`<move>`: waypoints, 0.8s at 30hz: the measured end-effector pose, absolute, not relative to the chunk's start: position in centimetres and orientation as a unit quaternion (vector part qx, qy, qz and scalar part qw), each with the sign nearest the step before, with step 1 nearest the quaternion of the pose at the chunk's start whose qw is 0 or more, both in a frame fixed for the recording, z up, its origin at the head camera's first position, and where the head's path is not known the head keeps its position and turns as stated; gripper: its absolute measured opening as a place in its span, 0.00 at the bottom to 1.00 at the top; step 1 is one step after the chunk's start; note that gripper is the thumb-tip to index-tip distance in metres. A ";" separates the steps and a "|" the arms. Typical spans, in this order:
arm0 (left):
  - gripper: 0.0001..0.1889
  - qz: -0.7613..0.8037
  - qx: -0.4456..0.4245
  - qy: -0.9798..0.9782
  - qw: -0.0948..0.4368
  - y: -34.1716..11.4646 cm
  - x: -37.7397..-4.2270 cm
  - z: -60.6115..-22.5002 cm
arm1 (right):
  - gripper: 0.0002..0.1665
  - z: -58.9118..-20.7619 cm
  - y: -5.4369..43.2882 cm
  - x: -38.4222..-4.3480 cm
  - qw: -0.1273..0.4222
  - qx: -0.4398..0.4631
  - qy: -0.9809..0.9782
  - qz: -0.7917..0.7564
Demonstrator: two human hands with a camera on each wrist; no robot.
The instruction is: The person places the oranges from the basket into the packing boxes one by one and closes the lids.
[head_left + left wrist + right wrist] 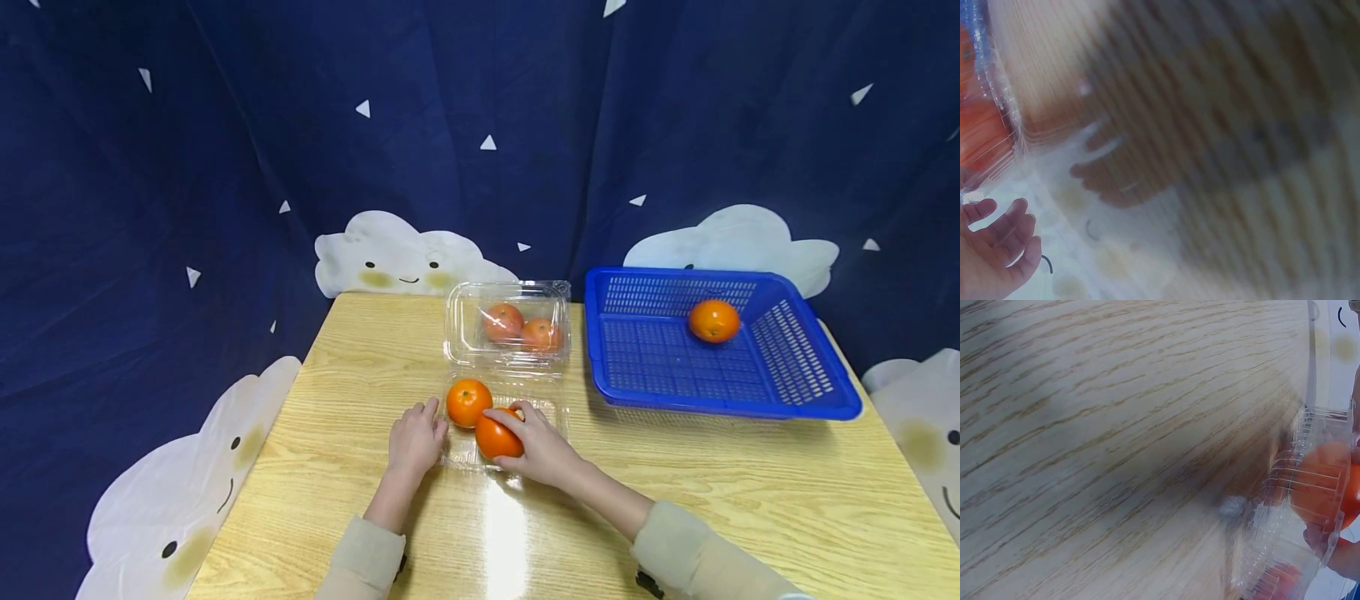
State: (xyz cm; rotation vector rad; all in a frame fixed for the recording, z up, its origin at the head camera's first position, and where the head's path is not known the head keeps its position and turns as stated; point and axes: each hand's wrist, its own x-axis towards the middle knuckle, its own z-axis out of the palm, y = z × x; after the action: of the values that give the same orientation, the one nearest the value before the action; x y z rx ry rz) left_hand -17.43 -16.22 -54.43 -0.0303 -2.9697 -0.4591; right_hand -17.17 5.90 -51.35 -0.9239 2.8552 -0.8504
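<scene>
In the head view, a clear plastic clamshell box (557, 417) lies with its lid (461, 329) raised at the back. My right hand (543, 448) grips an orange (495, 437) at the front of the tray, thumb and fingers curved round it. A second orange (469, 400) sits just behind it, at the left. My left hand (416, 437) is by the tray's left edge, fingers loosely bent and holding nothing; in the left wrist view its fingers (1016, 231) are spread beside the box. The right wrist view shows the held orange (1322, 487) through the clear wall.
A blue plastic basket (645, 367) with one orange (714, 322) inside stands at the right of the wooden table (337, 358). Two paler orange shapes (521, 327) show in the lid; I cannot tell whether they are reflections. A dark blue curtain (450, 83) hangs behind.
</scene>
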 end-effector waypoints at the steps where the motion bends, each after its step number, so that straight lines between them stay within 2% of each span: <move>1: 0.17 -0.152 -0.010 -0.986 0.067 -16.2 -17.4 -54.4 | 0.39 -51.4 5.9 -17.2 0.015 -0.298 0.914 -0.274; 5: 0.17 -0.152 -0.009 -0.986 0.065 -16.2 -17.4 -54.4 | 0.39 -51.6 6.0 -17.4 0.027 -0.304 0.910 -0.280; 12: 0.18 -0.153 -0.009 -0.986 0.065 -16.2 -17.4 -54.4 | 0.33 -51.6 6.0 -17.3 0.034 -0.328 0.898 -0.291; 24: 0.18 -0.151 -0.009 -0.986 0.067 -16.2 -17.4 -54.5 | 0.32 -51.7 6.0 -17.3 0.031 -0.335 0.896 -0.290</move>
State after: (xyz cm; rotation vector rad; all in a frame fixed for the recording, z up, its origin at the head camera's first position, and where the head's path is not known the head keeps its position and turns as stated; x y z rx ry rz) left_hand -17.41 -16.17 -54.51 -0.0283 -2.9727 -0.4549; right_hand -17.32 5.99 -51.72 -1.0311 2.7613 -0.8936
